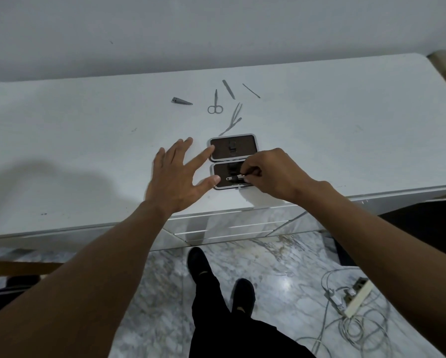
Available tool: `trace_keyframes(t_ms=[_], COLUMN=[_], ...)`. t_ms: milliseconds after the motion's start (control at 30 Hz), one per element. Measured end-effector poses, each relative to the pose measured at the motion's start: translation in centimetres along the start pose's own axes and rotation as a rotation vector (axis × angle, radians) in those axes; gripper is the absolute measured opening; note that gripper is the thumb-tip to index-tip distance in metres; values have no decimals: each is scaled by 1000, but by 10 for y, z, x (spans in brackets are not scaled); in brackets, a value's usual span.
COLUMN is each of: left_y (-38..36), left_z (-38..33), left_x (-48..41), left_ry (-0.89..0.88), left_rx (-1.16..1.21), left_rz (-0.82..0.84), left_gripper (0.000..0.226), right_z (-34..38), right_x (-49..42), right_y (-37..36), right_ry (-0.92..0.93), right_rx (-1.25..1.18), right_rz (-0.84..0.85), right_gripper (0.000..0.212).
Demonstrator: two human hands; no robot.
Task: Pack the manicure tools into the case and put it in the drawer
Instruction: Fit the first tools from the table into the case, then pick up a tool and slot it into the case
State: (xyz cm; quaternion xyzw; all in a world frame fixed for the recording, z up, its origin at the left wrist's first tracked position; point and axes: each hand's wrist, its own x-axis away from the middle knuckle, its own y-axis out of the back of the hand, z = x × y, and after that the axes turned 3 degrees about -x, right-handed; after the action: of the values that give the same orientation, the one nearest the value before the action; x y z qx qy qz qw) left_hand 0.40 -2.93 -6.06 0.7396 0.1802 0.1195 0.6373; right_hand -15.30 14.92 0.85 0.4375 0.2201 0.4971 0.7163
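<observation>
case (218, 167): lying open, no readable writing
right hand (271, 174): pinching a small tool (236, 177) inside it
left hand (178, 174): spread flat, steadying its left edge
scissors (215, 105): just beyond it

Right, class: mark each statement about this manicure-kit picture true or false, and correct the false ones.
1. The case lies open on the table. True.
2. The scissors are packed in the case. False: they lie on the table beyond it.
3. The right hand has a small tool in its grip over the case's near half. True.
4. The left hand holds the clipper. False: it is spread open, fingertips at the case's edge.
</observation>
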Motion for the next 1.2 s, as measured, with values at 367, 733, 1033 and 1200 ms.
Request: trace_keyframes(t_ms=[367,733,1033,1200], left_y=[2,3,7,10], left_z=[-2,-2,-3,-5], left_x=[2,2,2,2], left_ry=[13,17,24,26], left_rx=[13,24,35,24], left_rz=[-2,3,22,22], left_gripper=[71,69,67,64], right_z=[4,0,5,34], right_x=[-2,-3,-61,-118], right_y=[-4,4,32,24], right_ry=[21,-17,-98,-46], right_rx=[-53,-78,-24,23], right_rz=[-21,-19,-185,-154], right_gripper=[11,18,16,20])
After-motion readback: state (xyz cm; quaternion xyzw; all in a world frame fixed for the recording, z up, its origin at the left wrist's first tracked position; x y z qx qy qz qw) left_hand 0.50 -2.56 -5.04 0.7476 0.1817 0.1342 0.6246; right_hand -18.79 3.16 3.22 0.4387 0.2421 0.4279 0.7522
